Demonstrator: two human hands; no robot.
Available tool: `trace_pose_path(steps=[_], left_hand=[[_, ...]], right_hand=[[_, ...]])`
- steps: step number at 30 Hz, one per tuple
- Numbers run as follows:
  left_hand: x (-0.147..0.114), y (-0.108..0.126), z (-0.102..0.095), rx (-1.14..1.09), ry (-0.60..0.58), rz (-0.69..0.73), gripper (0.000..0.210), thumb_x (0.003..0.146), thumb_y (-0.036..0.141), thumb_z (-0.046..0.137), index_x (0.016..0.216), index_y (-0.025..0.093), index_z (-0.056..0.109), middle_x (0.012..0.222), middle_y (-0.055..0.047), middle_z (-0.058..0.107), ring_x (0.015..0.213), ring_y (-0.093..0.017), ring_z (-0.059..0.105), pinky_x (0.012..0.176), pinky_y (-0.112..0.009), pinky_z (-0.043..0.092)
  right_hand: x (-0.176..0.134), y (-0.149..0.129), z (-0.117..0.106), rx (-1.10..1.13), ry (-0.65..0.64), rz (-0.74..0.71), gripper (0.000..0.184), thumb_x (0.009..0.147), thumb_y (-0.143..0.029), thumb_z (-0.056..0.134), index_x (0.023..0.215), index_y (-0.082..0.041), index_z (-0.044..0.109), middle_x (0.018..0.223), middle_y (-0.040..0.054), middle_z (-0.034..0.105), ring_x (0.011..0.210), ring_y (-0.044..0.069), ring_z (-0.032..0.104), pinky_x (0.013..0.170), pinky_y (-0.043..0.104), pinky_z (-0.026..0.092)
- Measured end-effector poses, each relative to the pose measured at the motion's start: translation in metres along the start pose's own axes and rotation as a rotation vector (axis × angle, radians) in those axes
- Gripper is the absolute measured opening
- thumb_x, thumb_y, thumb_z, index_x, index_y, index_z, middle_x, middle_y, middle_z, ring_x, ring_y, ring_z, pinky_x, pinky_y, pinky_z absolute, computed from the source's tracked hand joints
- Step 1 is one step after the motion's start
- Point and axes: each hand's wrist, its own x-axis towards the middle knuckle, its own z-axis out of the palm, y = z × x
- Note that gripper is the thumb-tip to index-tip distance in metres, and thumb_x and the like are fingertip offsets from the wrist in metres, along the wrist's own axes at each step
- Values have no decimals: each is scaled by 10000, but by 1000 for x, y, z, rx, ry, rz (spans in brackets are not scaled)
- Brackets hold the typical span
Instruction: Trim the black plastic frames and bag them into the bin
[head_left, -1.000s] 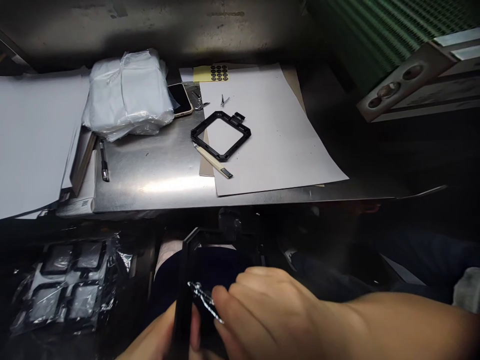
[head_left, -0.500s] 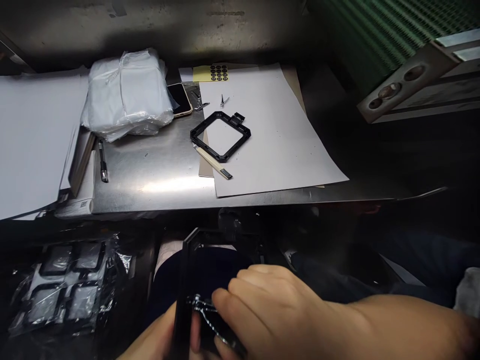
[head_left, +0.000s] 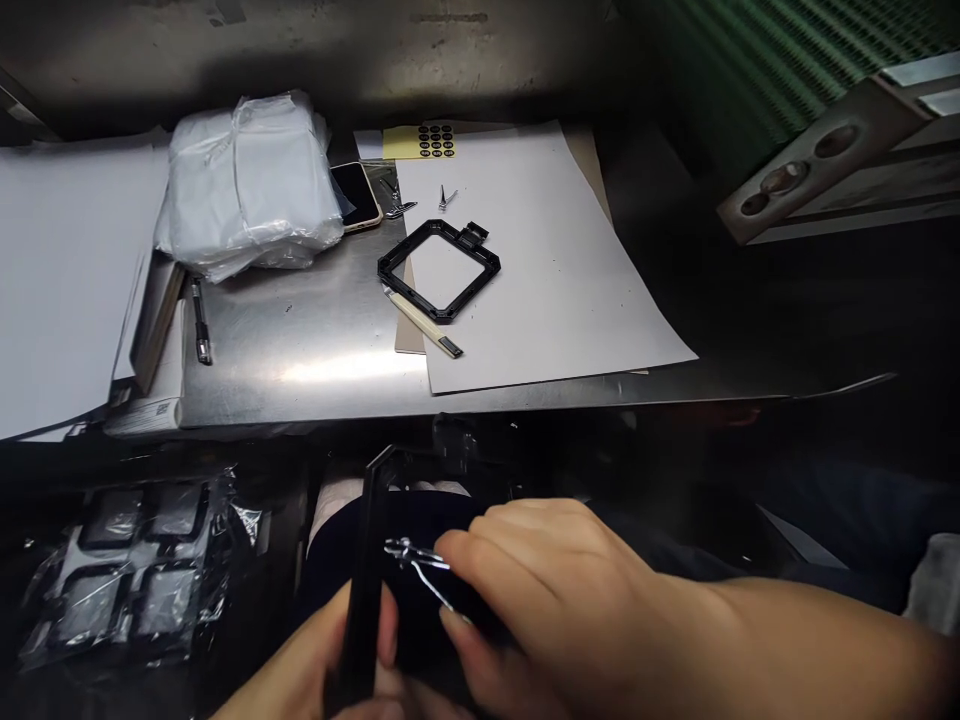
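My left hand [head_left: 307,655], at the bottom of the view, is closed on the side of a black plastic frame [head_left: 365,560] that stands tilted over my lap. My right hand [head_left: 547,590] grips a shiny nail clipper [head_left: 420,556] between thumb and fingers. The clipper's jaws point left and sit just beside the frame's inner edge; whether they touch it I cannot tell. A second black plastic frame [head_left: 405,292] with a small tab lies on a white paper sheet [head_left: 555,310]. Against its lower edge rests a cream-handled craft knife [head_left: 427,325].
On the metal table are wrapped plastic bags [head_left: 247,190], a phone [head_left: 358,195], another clipper [head_left: 444,198], a yellow sticker sheet [head_left: 401,143], a pen [head_left: 200,320] and stacked paper [head_left: 60,280]. Bagged frames [head_left: 135,570] lie lower left. A green ridged belt [head_left: 750,110] is upper right.
My right hand has moved the nail clipper slightly up, and its lever now stands farther from my thumb-side fingers. The black frame in my left hand has shifted a little.
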Motion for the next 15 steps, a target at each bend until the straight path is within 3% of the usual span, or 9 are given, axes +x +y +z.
trace_pose_path(steps=[3,5,15], left_hand=[[4,5,6,-77,9,-43,231,723,318,562,940,245,532,673,32,622,647,-112,576,642,-239,448],[6,7,8,-102,9,-70,257,705,340,577,939,249,525,668,40,615,660,-109,570,622,-215,435],[5,12,7,-18,-2,-77,282,710,350,561,970,264,493,822,25,607,782,-140,535,692,-224,414]], right_hand=[[-1,2,-4,46,-178,41,142,728,-237,468,654,-143,544,576,-3,546,496,106,475,470,224,372],[-1,1,-2,43,-221,46,138,697,-250,494,619,-146,541,557,-5,539,471,105,453,455,228,367],[6,-5,6,-73,-174,-45,101,634,-210,559,559,-176,501,503,-36,508,432,101,432,384,238,291]])
